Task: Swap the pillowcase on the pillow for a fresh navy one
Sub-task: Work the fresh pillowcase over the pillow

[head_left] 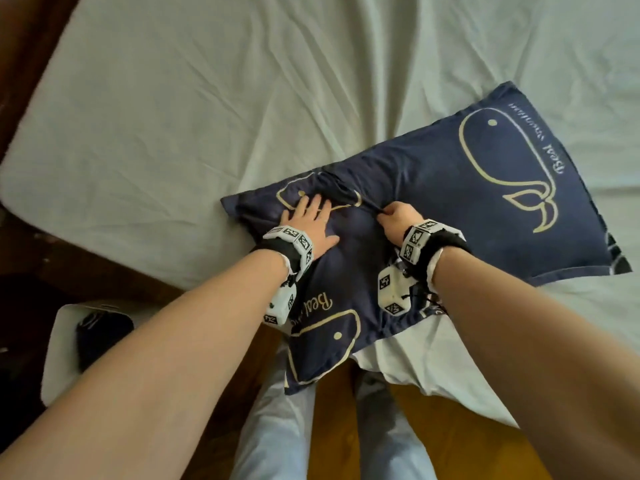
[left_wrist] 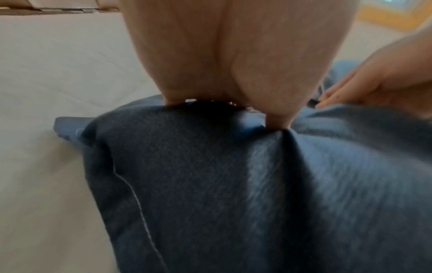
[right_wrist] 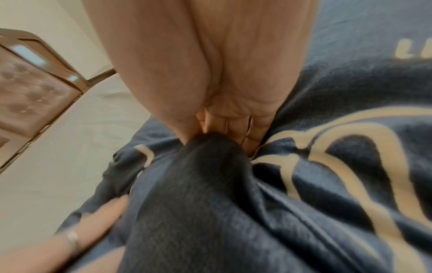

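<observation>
The navy pillowcase [head_left: 433, 188] lies slantwise on the bed [head_left: 173, 116], spread over the pale green sheet, its near end hanging over the mattress edge toward the person's legs [head_left: 277, 427]. It carries cream outline whales: three can be counted in the head view, one large at the far right, one partly under the left hand, one at the hanging near end. Beside the far whale runs cream script, upside down to the camera, whose first word reads "Beat"; the second word is too small to make out. The same "Beat" shows again near the left wrist, the rest hidden by the wristband.

The left hand [head_left: 311, 220] lies flat on the cloth, fingers straight and spread, pressing down. The right hand [head_left: 398, 218] has its fingers curled, pinching a raised fold of the navy cloth between thumb and fingers; the right wrist view shows the fold bunched up into the palm. The two hands are near each other, not touching.

A white pillow [head_left: 408, 362] shows below the pillowcase's near edge, just beside the right forearm. Whether any of it sits inside the case cannot be told.

Low on the left stands a white bin [head_left: 60, 358] holding a dark bundle [head_left: 100, 337]. Each wrist wears one band with black-and-white square markers.
</observation>
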